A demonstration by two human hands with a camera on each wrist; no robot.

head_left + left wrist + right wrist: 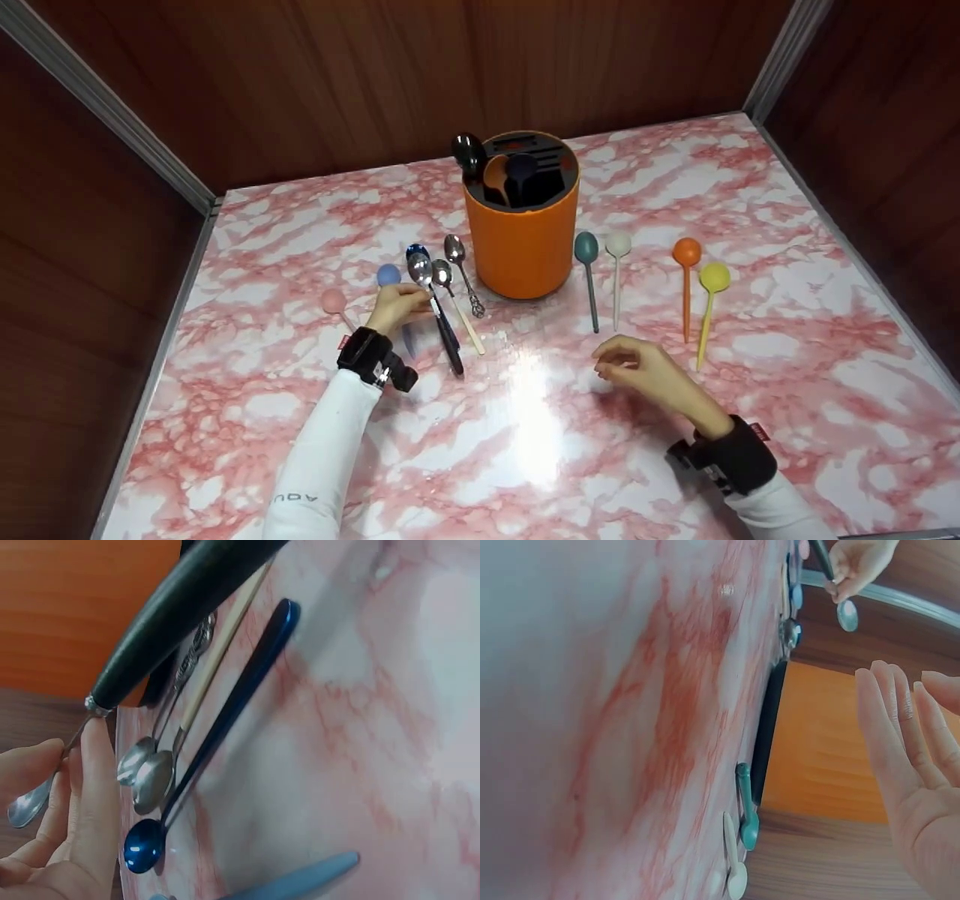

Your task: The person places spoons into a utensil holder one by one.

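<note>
My left hand (pixel 397 306) pinches a black-handled metal spoon (pixel 419 268) at its neck, its bowl upward. In the left wrist view the spoon's thick black handle (pixel 172 626) is raised off the table. Close beside lie a dark blue spoon (pixel 225 712), a cream-handled spoon (pixel 466 321) and a silver spoon with an ornate handle (pixel 454 249). A light blue spoon (pixel 388 274) lies partly behind the left hand. Above the table on the right, my right hand (pixel 641 364) has relaxed fingers and holds nothing; a teal spoon (pixel 586 249) is nearest to it.
An orange utensil holder (pixel 523 255) stands at the back centre, with a black spoon (pixel 468 152) and others in it. A pink spoon (pixel 332 301) lies left; white (pixel 618 244), orange (pixel 687 252) and yellow (pixel 714 277) spoons lie right. Wooden panels enclose the marbled table.
</note>
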